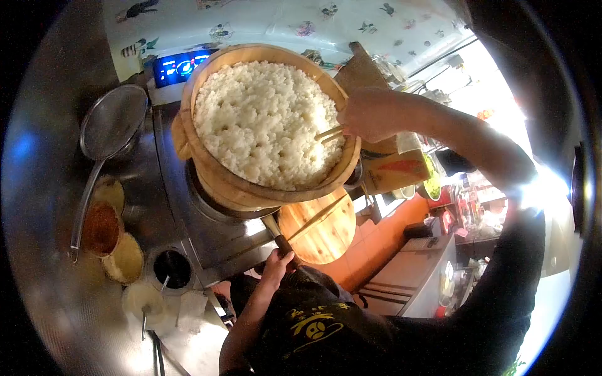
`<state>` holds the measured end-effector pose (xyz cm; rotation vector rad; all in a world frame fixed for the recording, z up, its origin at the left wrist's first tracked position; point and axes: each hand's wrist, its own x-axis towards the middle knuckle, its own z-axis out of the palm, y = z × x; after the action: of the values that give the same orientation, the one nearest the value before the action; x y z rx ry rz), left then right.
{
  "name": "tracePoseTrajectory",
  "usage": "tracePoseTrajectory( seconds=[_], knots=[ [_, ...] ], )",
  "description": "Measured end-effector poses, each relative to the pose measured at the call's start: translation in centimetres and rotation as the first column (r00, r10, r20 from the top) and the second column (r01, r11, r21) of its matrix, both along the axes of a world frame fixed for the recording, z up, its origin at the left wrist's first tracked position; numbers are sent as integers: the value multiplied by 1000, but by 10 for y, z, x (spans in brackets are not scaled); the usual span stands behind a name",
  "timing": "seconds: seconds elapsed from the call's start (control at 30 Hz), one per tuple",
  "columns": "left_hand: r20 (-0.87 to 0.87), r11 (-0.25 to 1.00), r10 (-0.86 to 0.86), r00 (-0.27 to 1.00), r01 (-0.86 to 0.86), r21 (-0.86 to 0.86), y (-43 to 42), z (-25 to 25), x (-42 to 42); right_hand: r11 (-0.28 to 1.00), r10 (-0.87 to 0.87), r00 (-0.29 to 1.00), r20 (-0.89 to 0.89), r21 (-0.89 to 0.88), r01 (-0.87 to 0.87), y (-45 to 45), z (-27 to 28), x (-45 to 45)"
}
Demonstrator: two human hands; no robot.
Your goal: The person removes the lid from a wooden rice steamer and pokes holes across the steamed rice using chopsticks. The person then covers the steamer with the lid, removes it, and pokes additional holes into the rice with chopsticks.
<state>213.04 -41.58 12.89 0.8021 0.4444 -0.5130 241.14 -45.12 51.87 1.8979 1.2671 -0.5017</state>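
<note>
A large wooden steamer tub (pixel 232 195) full of white cooked rice (pixel 263 119) stands on the stove. Small holes dot the rice surface. My right hand (pixel 374 114) is closed around wooden chopsticks (pixel 328 133), whose tips are in the rice near the right rim. Lower down, my left hand (pixel 274 269) wraps round a dark-ended handle (pixel 283 243) that sticks out below the tub. What the handle joins is hidden under the tub. Close to that hand is a round wooden lid (pixel 326 241) with a bar across it.
On the steel counter to the left lie a mesh strainer (pixel 113 122), a container of red-brown seasoning (pixel 103 229) and a dark-filled pot (pixel 172 269). A lit blue display (pixel 182 67) sits behind the tub. A cardboard box (pixel 395 166) stands to its right.
</note>
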Motion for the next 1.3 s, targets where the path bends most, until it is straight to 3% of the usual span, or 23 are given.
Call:
tracePoseTrajectory(
  seconds=[0.07, 0.13, 0.17, 0.27, 0.37, 0.4, 0.5, 0.53, 0.67, 0.7, 0.77, 0.8, 0.9, 0.93, 0.97, 1.07, 1.1, 1.13, 1.17, 1.3],
  knots=[
    [49, 999, -13, 999, 11, 37, -2, -7, -2, 997, -3, 998, 69, -82, 8, 1, -3, -4],
    [79, 998, -50, 996, 48, 31, -3, -22, -1, 986, 123, 991, -53, -104, -128, -9, -10, 11],
    [13, 997, -45, 999, 44, 61, 4, 3, 0, 1000, 19, 997, -71, 7, -18, -12, -10, 16],
    [18, 998, -42, 999, 42, 36, 4, 5, 1, 929, -261, 956, -136, 234, 287, -11, -2, 7],
    [36, 998, -47, 998, 46, 31, 1, 0, -3, 769, -212, 927, -310, 533, 354, -42, 0, -4],
    [39, 999, -44, 998, 43, 23, 0, -2, -2, 608, -437, 760, -481, 465, 644, -43, 8, -11],
    [36, 999, -50, 998, 50, 6, 0, -5, 1, 524, -105, 865, -491, 711, 468, -76, -33, 8],
    [32, 998, -56, 998, 56, 1, -1, -7, 1, 425, -55, 847, -529, 755, 499, -76, -48, 6],
    [-49, 999, -11, 999, 13, 36, -3, 8, 0, 436, -87, 826, -556, 725, 534, -71, -65, 16],
    [-35, 1000, -7, 999, 8, 15, -5, 6, 2, 338, -204, 685, -700, 606, 720, -71, -63, 16],
    [-5, 999, -5, 1000, 5, -34, -6, -1, 0, 468, -100, 833, -544, 713, 522, -70, -54, 16],
    [-38, 1000, -15, 999, 15, 7, -4, 6, 0, 461, -79, 787, -612, 677, 574, -76, -57, 24],
    [-47, 1000, -11, 999, 12, 2, -6, -4, -2, 380, -242, 678, -694, 575, 725, -68, 6, 1],
    [-40, 1000, -8, 999, 8, 2, -6, 1, -2, 422, -60, 864, -500, 772, 475, -78, 16, 7],
    [-42, 1000, -14, 999, 13, -3, -5, 1, -1, 334, -175, 737, -652, 665, 668, -75, 45, -7],
    [-45, 999, -33, 998, 33, -2, -5, 1, 0, 313, -168, 860, -483, 801, 511, -93, 116, -22],
    [-43, 999, -35, 998, 36, 7, -4, 2, 0, 357, -41, 884, -466, 820, 448, -95, 137, -26],
    [-42, 999, -37, 998, 38, 18, -3, 2, 0, 329, -92, 829, -552, 769, 548, -94, 159, -38],
    [-35, 999, -33, 999, 33, -2, -3, 1, 0, 362, -139, 869, -475, 792, 491, -95, 174, -47],
    [-38, 999, -35, 999, 34, -23, -5, -5, -2, 145, -189, 848, -496, 840, 523, -91, 172, -68]
  ],
)
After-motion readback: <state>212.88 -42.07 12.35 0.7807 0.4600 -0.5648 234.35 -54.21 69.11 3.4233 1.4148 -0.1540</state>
